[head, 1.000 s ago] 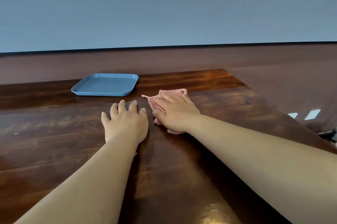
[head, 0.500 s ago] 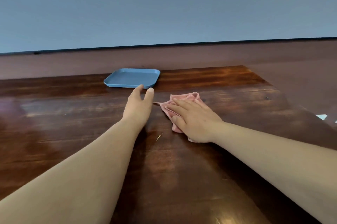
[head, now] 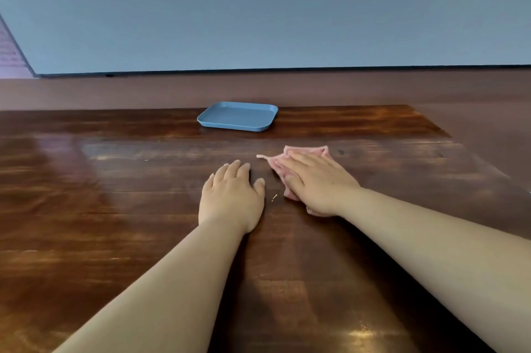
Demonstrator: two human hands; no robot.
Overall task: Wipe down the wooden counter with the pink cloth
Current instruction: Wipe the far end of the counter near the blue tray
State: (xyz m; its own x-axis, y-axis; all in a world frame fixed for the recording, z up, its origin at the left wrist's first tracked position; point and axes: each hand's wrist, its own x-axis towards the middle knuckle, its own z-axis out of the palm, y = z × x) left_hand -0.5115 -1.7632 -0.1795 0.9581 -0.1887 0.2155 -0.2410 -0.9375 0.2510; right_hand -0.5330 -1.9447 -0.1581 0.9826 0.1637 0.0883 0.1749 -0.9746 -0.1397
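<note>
cloth [head: 290, 173] pinned flat under straight fingers of right hand [head: 319, 184]; left hand [head: 231, 199] flat, empty. sweep toward crumb [head: 274, 197] at seven o'clock, pressing evenly on counter [head: 115, 209].

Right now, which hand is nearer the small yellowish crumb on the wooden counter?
Roughly equal. The crumb lies between them: left hand rests just left, right hand presses the pink cloth just right.

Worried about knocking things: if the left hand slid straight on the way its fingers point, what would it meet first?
Probably the blue tray; bare counter lies between it and the left hand.
</note>
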